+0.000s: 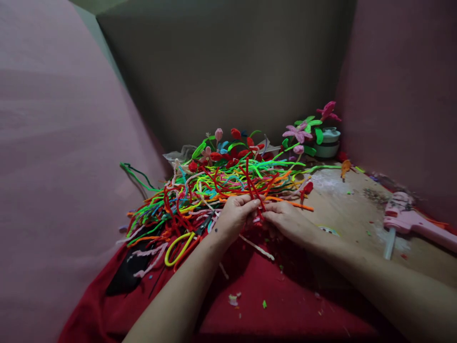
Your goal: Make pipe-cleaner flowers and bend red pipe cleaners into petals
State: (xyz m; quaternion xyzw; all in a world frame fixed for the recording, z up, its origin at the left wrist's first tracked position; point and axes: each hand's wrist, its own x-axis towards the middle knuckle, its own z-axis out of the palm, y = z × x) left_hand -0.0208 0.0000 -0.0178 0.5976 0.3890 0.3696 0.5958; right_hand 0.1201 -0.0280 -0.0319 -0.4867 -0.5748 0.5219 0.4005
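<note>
My left hand is closed, thumb and fingers pinching a red pipe cleaner whose ends stick up above the hands. Close beside it, my right hand is also closed, with its fingertips on the lower part of the same red piece. Where the fingers meet, part of the red piece is hidden. Just behind both hands spreads a tangled heap of coloured pipe cleaners in green, yellow, orange, red, pink and white. Scissors with a yellow handle lie to the left of my left wrist.
A pink glue gun with a glue stick rests at the right. Pipe-cleaner flowers stand by a pale green jar at the back right. Red cloth with scattered scraps covers the front. Pink walls rise on both sides.
</note>
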